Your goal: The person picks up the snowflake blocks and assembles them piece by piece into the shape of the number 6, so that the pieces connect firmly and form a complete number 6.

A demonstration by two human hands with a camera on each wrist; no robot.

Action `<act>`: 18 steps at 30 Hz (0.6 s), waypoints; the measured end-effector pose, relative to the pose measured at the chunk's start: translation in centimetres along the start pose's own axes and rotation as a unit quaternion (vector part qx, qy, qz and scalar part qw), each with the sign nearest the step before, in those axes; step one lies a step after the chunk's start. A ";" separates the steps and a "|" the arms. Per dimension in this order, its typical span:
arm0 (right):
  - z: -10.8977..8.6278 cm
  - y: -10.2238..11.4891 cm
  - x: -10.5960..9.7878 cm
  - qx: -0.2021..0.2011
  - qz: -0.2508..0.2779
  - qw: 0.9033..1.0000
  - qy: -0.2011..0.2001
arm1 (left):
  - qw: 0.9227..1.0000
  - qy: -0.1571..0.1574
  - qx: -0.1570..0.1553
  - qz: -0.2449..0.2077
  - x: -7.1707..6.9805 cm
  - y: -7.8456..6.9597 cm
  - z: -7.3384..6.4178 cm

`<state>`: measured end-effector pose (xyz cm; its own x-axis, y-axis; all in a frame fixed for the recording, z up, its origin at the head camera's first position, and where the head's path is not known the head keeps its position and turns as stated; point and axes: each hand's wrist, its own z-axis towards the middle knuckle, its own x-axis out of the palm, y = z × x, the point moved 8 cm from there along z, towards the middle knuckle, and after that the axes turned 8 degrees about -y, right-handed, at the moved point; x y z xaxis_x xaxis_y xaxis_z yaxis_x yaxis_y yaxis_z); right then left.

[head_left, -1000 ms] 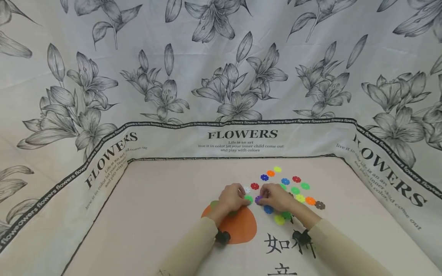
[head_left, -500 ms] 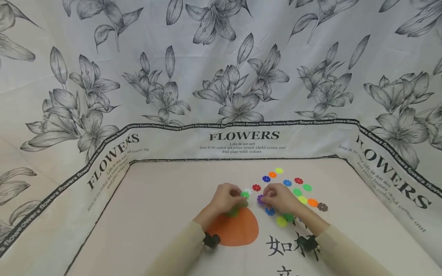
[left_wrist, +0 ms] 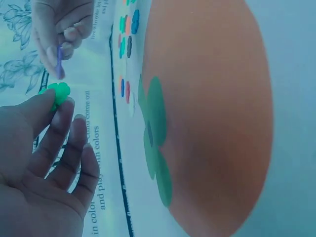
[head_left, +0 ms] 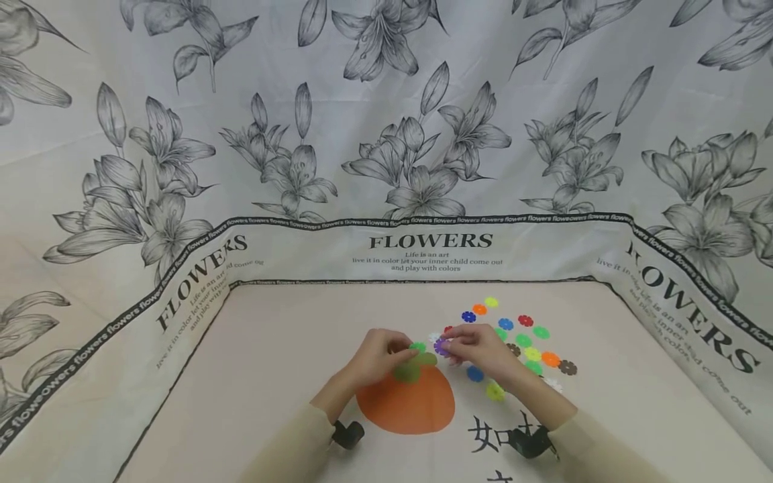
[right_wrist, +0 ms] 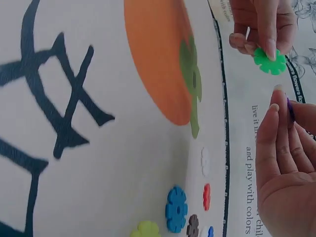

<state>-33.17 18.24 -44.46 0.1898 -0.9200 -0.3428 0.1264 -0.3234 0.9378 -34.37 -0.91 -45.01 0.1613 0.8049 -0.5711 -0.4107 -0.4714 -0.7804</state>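
Between thumb and index finger, my left hand pinches a green flower-shaped plastic disc with a notched rim. Facing it, my right hand pinches a purple disc of the same kind, seen nearly edge-on in the left wrist view. Both discs are held up off the table, close together but apart. Below and beyond the hands lie more notched discs, among them a blue one, a red one and a yellow one.
An orange persimmon print with green leaves marks the tablecloth under my left hand. Black characters are printed nearer me. Several coloured discs lie scattered at the right. A flowered curtain stands behind and around the table.
Both hands have shifted left, the left one lifting its green disc from near the table. The purple disc has come left with the right hand and now shows its face.
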 end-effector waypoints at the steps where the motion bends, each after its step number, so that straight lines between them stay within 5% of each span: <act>1: -0.1 0.1 0.2 0.000 0.009 1.000 0.000 | 1.000 0.002 0.007 0.001 -0.1 0.0 -0.2; 18: -0.6 1.0 3.7 0.039 0.082 0.996 0.017 | 0.997 0.030 0.058 0.033 -0.7 -0.8 -2.3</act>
<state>-31.76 14.61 -44.86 0.2350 -0.9542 -0.1850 0.0150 -0.1868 0.9823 -32.12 -1.90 -44.56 0.1819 0.7493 -0.6368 -0.5224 -0.4750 -0.7081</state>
